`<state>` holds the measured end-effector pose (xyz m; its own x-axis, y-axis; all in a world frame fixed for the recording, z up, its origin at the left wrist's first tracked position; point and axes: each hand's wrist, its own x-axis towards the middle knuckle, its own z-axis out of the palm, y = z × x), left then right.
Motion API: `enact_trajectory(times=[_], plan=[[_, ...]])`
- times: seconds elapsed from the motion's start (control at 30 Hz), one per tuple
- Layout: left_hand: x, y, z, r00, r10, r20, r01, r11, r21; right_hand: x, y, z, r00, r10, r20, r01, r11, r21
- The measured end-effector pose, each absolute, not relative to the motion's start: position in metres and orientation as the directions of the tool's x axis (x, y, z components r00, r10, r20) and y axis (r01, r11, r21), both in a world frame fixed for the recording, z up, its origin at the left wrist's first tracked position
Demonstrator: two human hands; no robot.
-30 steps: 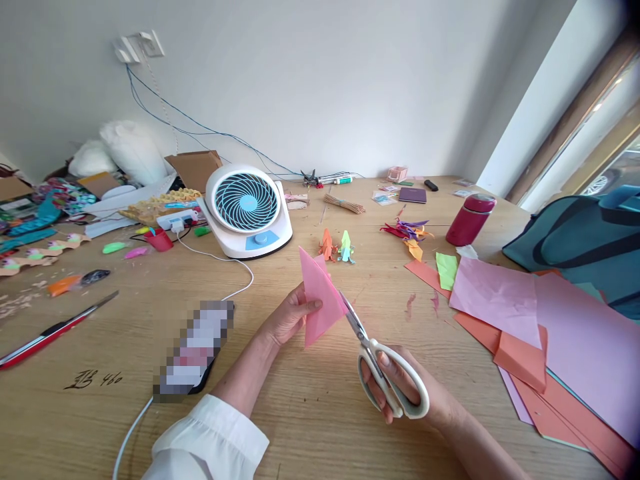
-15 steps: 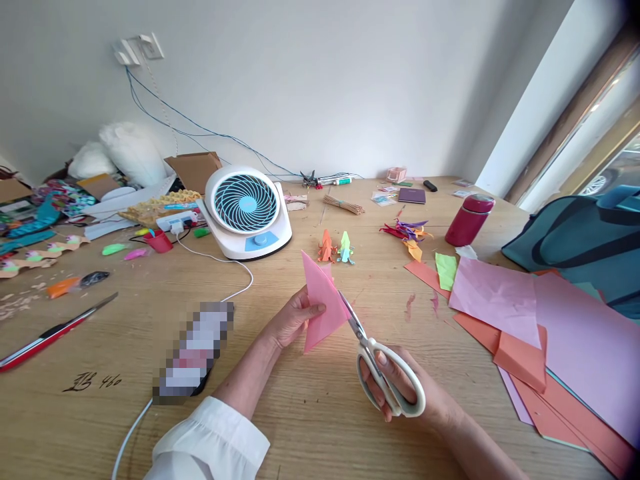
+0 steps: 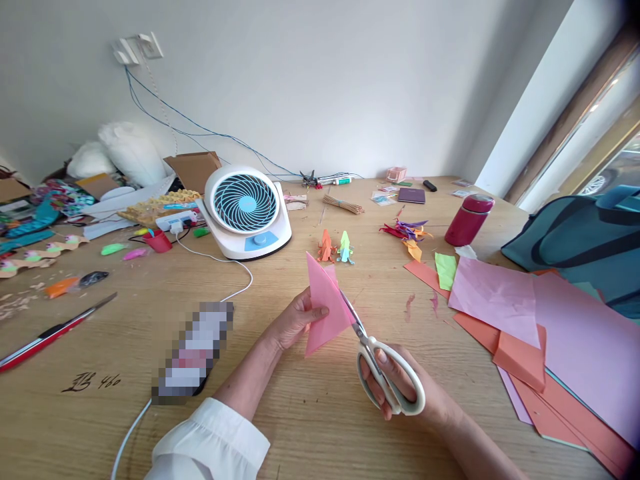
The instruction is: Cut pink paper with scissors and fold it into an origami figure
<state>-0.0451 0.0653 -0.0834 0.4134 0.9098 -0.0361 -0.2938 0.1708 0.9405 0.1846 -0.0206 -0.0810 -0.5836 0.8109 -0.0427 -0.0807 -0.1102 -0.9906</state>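
Observation:
Between thumb and fingers, my left hand (image 3: 296, 321) pinches a folded piece of pink paper (image 3: 325, 303), held up above the table. My right hand (image 3: 395, 380) grips the white-handled scissors (image 3: 371, 353), with fingers through the loops. The scissor blades lie along the right edge of the paper, which sits at the blade pivot. How far the blades are parted is hard to make out. Just beyond the paper stand two small folded paper figures, an orange one (image 3: 326, 247) and a green one (image 3: 345, 247).
A white fan (image 3: 245, 207) stands at the back left, and a phone (image 3: 195, 353) on a cable lies left of my arm. Coloured paper sheets (image 3: 575, 333), a red bottle (image 3: 469, 220) and a teal bag (image 3: 565, 233) are at right. A red-handled knife (image 3: 55, 333) lies far left.
The pink paper and my left hand have shifted slightly to the right, deeper between the scissor blades. My right hand has hardly moved.

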Motion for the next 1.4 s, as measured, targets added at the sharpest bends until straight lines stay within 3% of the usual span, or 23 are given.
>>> enact_trajectory(times=[0.97, 1.13, 1.4], plan=[[-0.041, 0.062, -0.085, 0.441, 0.896, -0.051, -0.282, 0.192, 0.940, 0.184, -0.018, -0.080, -0.509, 0.860, -0.023, -0.089, -0.079, -0.993], [-0.041, 0.064, -0.089, 0.409, 0.911, -0.050, -0.299, 0.186, 0.936, 0.187, -0.017, -0.076, -0.428, 0.903, -0.039, -0.084, -0.083, -0.993], [-0.036, 0.060, -0.085, 0.436, 0.897, -0.077, -0.326, 0.237, 0.915, 0.194, -0.005, -0.074, -0.159, 0.987, 0.022, -0.065, 0.011, -0.998]])
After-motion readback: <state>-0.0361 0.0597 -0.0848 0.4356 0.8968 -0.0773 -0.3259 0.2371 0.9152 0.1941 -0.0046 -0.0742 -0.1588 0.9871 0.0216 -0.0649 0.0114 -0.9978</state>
